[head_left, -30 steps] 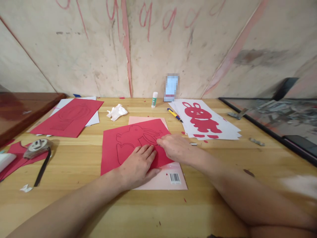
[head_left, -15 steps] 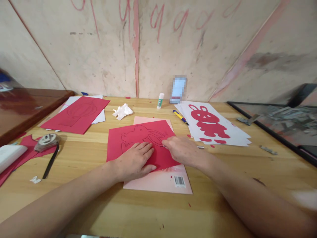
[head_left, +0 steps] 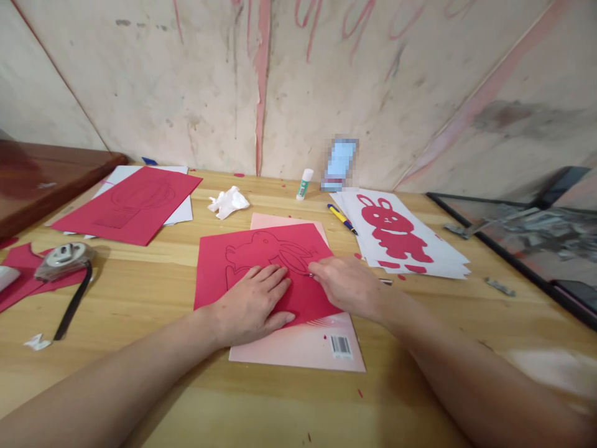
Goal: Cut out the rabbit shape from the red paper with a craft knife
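The rabbit drawing [head_left: 263, 247] lies left of the right hand [head_left: 347, 283], ears towards it; those fingers pinch a slim tool [head_left: 311, 274]. The left hand [head_left: 254, 305] lies flat, thumb spread, on red paper [head_left: 304, 300].

Wooden table [head_left: 275, 404]: pink booklet [head_left: 293, 348], crumpled tissue [head_left: 228, 202], standing glue stick [head_left: 305, 185], yellow-blue pen [head_left: 342, 219] beside white sheets [head_left: 443, 256].

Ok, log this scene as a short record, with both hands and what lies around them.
left hand: flat on the red paper sheet with a drawn rabbit outline
right hand: gripping a slim silver tool, mostly hidden, tip at the sheet
under sheet: pale pink booklet with barcode
left side: round grey tape measure with black strap
right side: red paper rabbit cutout on white paper sheets
far side: white-and-green glue stick, crumpled white tissue
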The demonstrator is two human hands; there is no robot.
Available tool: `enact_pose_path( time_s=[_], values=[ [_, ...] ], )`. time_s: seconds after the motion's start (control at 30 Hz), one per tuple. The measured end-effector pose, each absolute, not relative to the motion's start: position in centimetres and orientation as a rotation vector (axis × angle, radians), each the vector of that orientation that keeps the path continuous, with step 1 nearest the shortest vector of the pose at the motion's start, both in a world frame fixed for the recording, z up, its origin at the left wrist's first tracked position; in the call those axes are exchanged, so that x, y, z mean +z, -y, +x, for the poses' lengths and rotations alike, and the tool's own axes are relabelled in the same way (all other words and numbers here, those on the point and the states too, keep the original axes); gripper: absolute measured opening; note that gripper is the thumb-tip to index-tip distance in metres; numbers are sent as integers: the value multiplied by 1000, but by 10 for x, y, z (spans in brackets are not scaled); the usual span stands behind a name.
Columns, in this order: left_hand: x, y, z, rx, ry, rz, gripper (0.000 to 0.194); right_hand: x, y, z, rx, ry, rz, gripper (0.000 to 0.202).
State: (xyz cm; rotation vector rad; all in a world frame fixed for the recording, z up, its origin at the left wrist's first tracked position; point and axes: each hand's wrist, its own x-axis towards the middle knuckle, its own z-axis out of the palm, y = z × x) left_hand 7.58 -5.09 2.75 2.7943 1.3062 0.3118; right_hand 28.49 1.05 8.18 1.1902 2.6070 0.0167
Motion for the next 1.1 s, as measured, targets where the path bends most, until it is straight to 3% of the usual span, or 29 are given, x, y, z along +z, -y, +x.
enact_pose_path(
  time_s=[0.4,1.1],
  values=[
    [27,50,74,327,-1339,2760,66,91,-11,269,-8,-2621,1404,26],
    [18,44,70,414,-1352,2834,65,81,-40,231,-103,-2624,1333,24]
  ],
)
